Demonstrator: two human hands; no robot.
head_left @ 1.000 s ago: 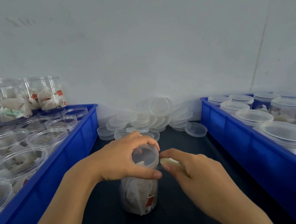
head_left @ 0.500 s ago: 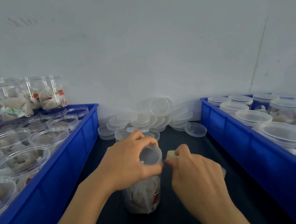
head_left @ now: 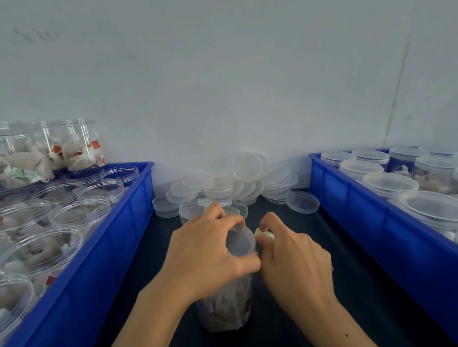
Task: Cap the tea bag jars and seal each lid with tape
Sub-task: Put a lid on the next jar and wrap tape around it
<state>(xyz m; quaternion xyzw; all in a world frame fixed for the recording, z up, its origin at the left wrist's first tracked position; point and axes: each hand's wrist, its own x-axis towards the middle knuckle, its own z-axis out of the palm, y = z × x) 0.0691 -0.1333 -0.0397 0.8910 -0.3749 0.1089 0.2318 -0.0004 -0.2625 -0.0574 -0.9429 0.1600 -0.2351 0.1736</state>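
Jar (head_left: 226,307) stands on the dark table (head_left: 353,287) between both bins; left hand (head_left: 205,256) clasps its lid (head_left: 240,240), apparently steadying it, while right hand (head_left: 292,262) pinches tape (head_left: 264,234) against the rim

We see a dark tabletop (head_left: 352,279) running back to a pale wall. On it, at the left, sits a blue bin (head_left: 97,270) of open jars; at the right, a second blue bin (head_left: 382,237) of capped ones. Between them a jar (head_left: 227,310) of tea bags stands upright on the dark surface. At the far end, against the wall, a heap of clear lids (head_left: 231,184) rests on the tabletop, with one lid (head_left: 302,202) lying apart, just beside the right bin.
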